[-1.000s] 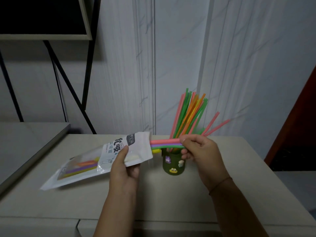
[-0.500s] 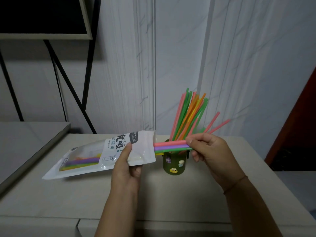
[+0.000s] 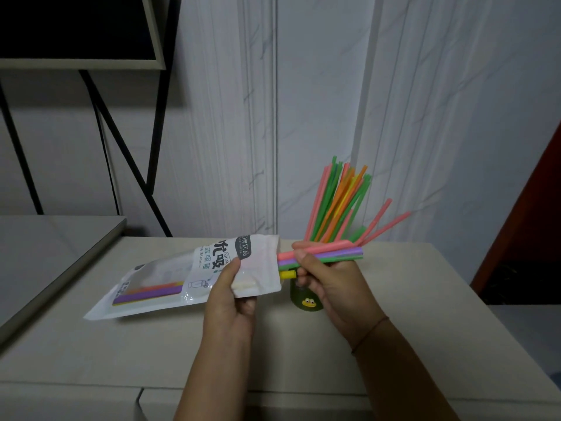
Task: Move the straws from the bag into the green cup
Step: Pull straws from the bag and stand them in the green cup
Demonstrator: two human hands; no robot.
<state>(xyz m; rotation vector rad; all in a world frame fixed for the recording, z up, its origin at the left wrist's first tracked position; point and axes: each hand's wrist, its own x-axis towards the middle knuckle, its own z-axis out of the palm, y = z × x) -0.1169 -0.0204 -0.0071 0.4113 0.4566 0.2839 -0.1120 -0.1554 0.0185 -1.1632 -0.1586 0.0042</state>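
Note:
My left hand (image 3: 231,296) grips the white straw bag (image 3: 170,278) near its open mouth and holds it slanted above the table. A pink, a purple and a green straw (image 3: 337,252) stick out of the mouth to the right, pinched in my right hand (image 3: 331,282). A short yellow straw end (image 3: 287,274) pokes out just below them. More straws show through the bag's clear window. The green cup (image 3: 305,300) with a frog sticker stands behind my right hand, mostly hidden. Several pink, green and orange straws (image 3: 337,205) fan upward out of it.
The beige table (image 3: 409,314) runs to an edge on the right and a front edge near me. A lower grey surface (image 3: 51,247) lies to the left. A black metal frame (image 3: 127,147) stands at the back left against the white panelled wall.
My right hand has drawn the pink, purple and green straws further out of the bag toward the right. The bag has shifted slightly right with my left hand.

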